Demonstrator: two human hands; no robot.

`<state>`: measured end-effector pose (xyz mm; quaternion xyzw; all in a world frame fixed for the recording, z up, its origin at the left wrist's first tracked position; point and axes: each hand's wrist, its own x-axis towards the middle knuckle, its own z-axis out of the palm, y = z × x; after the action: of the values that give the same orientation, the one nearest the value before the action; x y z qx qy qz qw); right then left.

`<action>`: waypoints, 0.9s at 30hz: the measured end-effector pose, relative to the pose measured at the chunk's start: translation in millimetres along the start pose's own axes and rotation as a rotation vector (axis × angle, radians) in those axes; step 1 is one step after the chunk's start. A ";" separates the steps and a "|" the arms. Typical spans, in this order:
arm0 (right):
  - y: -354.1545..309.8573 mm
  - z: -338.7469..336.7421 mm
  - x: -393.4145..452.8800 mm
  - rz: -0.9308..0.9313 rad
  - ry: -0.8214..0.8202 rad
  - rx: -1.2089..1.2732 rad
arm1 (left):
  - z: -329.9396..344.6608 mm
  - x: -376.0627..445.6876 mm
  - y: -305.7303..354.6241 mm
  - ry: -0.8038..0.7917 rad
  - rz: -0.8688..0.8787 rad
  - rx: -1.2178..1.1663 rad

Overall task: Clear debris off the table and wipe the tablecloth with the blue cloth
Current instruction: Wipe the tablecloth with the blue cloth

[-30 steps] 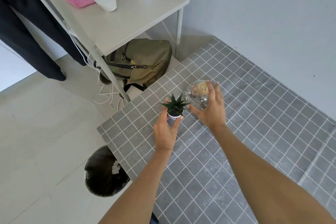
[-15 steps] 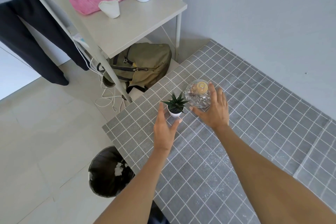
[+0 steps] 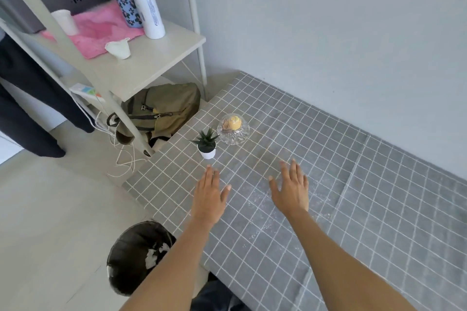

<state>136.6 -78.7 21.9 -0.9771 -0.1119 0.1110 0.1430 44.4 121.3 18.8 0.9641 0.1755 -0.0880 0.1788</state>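
Note:
A grey tablecloth (image 3: 353, 209) with a white grid covers the table. Fine white specks lie scattered on it around the middle. A small green plant in a white pot (image 3: 207, 144) stands near the table's left corner. Right beside it sits a clear glass jar (image 3: 233, 129) with a yellow object inside. My left hand (image 3: 209, 197) hovers open, palm down, a little in front of the pot. My right hand (image 3: 290, 189) is also open, fingers spread, above the specks. Both hands hold nothing. No blue cloth is in view.
A black bin (image 3: 136, 255) with white scraps stands on the floor by the table's left edge. A white shelf (image 3: 151, 58) holds a pink towel (image 3: 98, 30), two bottles and cups. An olive backpack (image 3: 161, 108) lies beneath it, next to cables.
Both hands let go of the plant pot and the glass jar and pulled back toward me. The pot and jar now stand free near the corner.

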 end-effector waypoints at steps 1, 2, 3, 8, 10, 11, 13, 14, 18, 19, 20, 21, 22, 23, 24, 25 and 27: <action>7.7 -1.6 -10.7 0.016 -0.004 -0.004 | -0.8 -1.8 9.0 -0.016 0.020 0.004; 15.6 -3.1 -21.1 0.034 -0.010 -0.007 | -0.9 -3.8 18.6 -0.030 0.044 0.015; 23.4 -4.8 -31.3 0.056 -0.013 -0.011 | 0.2 -5.5 28.3 -0.043 0.070 0.028; 62.0 -18.6 -88.0 0.197 0.039 0.020 | 12.4 -20.4 75.6 -0.114 0.221 0.069; 76.8 -22.4 -114.0 0.262 0.061 0.027 | 18.7 -30.5 92.8 -0.140 0.291 0.088; 83.4 -23.9 -127.6 0.302 0.069 0.028 | 21.8 -35.9 100.7 -0.153 0.326 0.096; 94.8 -25.0 -155.6 0.387 0.069 0.023 | 27.0 -49.8 114.4 -0.181 0.400 0.123; 99.3 -24.7 -169.1 0.426 0.072 0.022 | 29.6 -57.4 119.7 -0.197 0.435 0.137; 110.5 -23.1 -215.9 0.552 0.109 0.050 | 39.5 -83.3 133.1 -0.261 0.542 0.162; 112.5 -22.6 -226.1 0.575 0.114 0.050 | 41.8 -88.9 135.6 -0.275 0.567 0.168; 114.8 -22.1 -235.8 0.597 0.121 0.048 | 43.8 -94.7 138.2 -0.287 0.589 0.177; 117.3 -22.0 -245.1 0.618 0.130 0.050 | 45.9 -100.6 141.0 -0.293 0.609 0.187; 120.6 -22.3 -253.9 0.636 0.140 0.053 | 47.5 -106.3 144.1 -0.297 0.626 0.198; 124.3 -22.7 -262.4 0.654 0.152 0.055 | 49.1 -111.7 147.5 -0.302 0.642 0.206; 128.9 -22.9 -270.1 0.670 0.164 0.049 | 50.9 -116.5 150.9 -0.306 0.656 0.213; 133.9 -23.1 -277.5 0.684 0.172 0.038 | 53.0 -120.6 154.5 -0.311 0.671 0.220; 145.8 -24.7 -290.0 0.706 0.177 0.024 | 57.1 -127.8 163.2 -0.324 0.691 0.225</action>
<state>-105.7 -293.7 54.3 -0.9596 0.2463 0.0697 0.1164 -19.3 -82.1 47.2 0.9536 -0.2002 -0.1923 0.1166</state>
